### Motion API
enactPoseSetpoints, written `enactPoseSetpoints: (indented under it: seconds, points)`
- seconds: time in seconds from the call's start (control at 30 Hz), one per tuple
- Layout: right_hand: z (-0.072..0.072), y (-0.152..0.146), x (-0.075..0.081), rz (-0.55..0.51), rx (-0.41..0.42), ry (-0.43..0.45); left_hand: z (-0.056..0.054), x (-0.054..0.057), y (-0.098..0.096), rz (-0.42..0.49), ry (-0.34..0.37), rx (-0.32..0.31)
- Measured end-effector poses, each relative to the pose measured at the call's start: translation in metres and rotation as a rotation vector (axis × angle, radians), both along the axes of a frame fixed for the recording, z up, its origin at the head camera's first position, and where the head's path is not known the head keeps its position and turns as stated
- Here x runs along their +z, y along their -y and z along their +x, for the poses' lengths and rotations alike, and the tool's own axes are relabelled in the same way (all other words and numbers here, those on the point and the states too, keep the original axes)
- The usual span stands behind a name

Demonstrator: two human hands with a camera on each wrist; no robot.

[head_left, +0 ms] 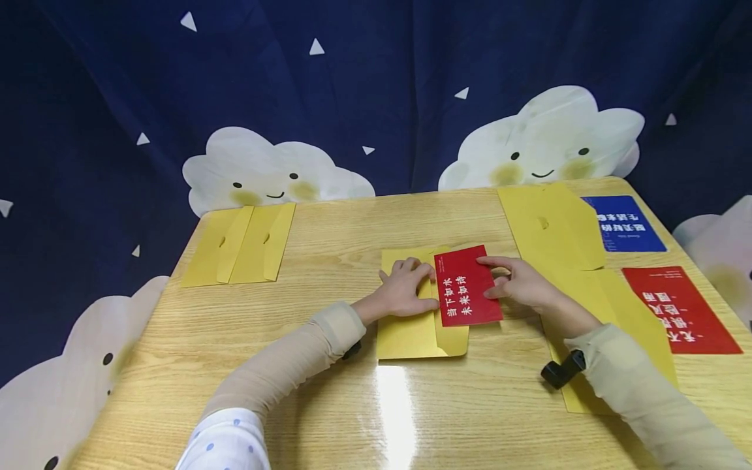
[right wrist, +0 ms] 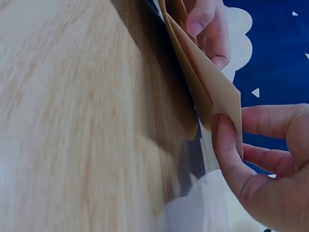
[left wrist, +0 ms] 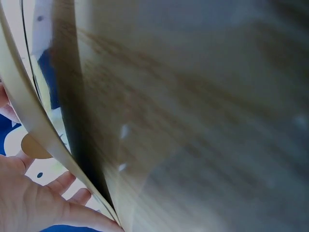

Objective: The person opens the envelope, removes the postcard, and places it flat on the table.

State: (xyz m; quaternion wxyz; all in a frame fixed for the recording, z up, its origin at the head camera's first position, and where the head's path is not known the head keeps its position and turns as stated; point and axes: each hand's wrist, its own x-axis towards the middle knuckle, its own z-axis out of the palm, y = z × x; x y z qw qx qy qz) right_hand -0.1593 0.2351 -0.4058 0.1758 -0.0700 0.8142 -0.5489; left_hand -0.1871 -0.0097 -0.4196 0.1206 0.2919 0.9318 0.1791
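A red card [head_left: 464, 277] with white characters is pinched at its right edge between the thumb and fingers of my right hand [head_left: 519, 284]. Its left part overlaps the open side of a yellow envelope [head_left: 405, 339] in the head view. My left hand [head_left: 405, 290] lies over that envelope and holds it by the mouth, fingers bent, its thumb near the card's left edge. In the right wrist view, the card [right wrist: 227, 104] points into the gap of the envelope, with my right thumb [right wrist: 222, 145] on its near face. The envelope's inside is mostly hidden.
Two yellow envelopes [head_left: 241, 245] overlap at the back left of the wooden table [head_left: 329, 261]. On the right lie more yellow envelopes [head_left: 546, 228], beside a blue card [head_left: 628, 225] and another red card [head_left: 684, 310]. A dark blue cloud-patterned curtain [head_left: 399, 78] hangs behind the table.
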Motion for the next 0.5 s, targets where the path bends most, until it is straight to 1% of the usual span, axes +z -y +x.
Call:
enactPoseSetpoints:
  seconds: [0.07, 0.27, 0.5]
  points:
    - [0.001, -0.002, 0.003, -0.014, -0.007, 0.004, 0.000, 0.001, 0.000, -0.003, -0.002, -0.003]
    - [0.003, -0.011, 0.005, 0.012, -0.033, -0.019, 0.000, 0.001, 0.000, 0.004, 0.002, -0.010]
    - [0.006, -0.019, 0.007, -0.041, -0.049, -0.004, 0.001, 0.000, 0.000, -0.006, -0.001, -0.018]
